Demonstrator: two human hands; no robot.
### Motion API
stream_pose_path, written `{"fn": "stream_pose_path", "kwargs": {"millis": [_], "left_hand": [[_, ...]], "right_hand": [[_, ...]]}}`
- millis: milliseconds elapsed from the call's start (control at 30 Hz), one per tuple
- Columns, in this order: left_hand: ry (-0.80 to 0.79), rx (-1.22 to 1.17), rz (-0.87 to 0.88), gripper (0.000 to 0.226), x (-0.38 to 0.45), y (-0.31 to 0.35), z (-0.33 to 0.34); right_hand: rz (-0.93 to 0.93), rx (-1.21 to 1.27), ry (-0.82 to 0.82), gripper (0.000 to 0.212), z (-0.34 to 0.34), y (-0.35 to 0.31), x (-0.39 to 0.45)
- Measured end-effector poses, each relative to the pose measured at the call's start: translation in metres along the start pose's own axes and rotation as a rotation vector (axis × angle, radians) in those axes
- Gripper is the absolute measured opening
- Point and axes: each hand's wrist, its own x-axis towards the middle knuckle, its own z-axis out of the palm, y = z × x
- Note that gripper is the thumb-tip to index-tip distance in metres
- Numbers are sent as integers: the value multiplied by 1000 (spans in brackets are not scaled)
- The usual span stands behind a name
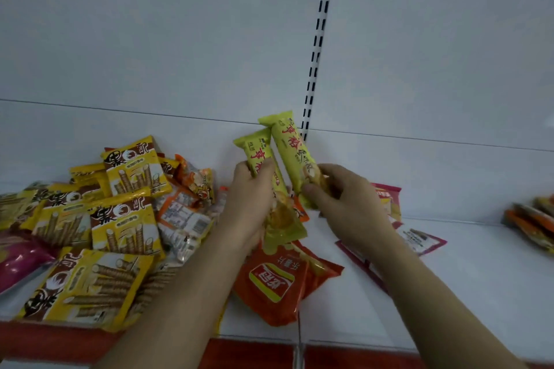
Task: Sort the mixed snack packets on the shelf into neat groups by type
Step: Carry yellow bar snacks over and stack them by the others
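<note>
holding two long yellow-green plastic snack packets above the white metal shelf (449,293), the person works at the middle of the head view. the left hand (250,201) has its grip clamped round the left yellow-green packet (260,156), fingers curled over its middle while the lower end hangs out below the palm. the right hand (347,201) has its grip clamped on the lower end of the right yellow-green packet (292,147), pinching it between thumb and fingers. both packets stand tilted, tops leaning left, side by side and almost touching, with red characters printed down each.

under the hands, an orange-red crinkled plastic chip bag (275,281) lies flat on the shelf near its front edge. to the left sits a loose pile of yellow flat packets printed with brown wafer rolls (120,231), overlapping one another. small orange-and-white packets (186,213) lie between that pile and the left hand. a magenta glossy bag (18,257) pokes out at the far left edge. beneath the right forearm lie flat pink-edged packets (419,238). at the far right edge rests a blurred heap of orange and green packets (533,222), well apart from the rest. a white slotted upright strip (317,45) runs up the back panel.
</note>
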Motion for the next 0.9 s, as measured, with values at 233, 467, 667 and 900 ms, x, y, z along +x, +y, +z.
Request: {"fn": "stream_pose_path", "kwargs": {"millis": [233,467,667,900], "left_hand": [[-144,-15,7,42,-24,-1,58],[-408,-12,44,21,-78,4,158],[-558,62,218,17,-155,-13,284],[-567,34,312,21,-249,-25,449]], "right_hand": [[4,-17,-20,60,-29,18,-43],[142,88,226,43,-112,57,-99],[261,92,507,21,-217,124,-158],[327,71,622,40,-362,203,-236]]}}
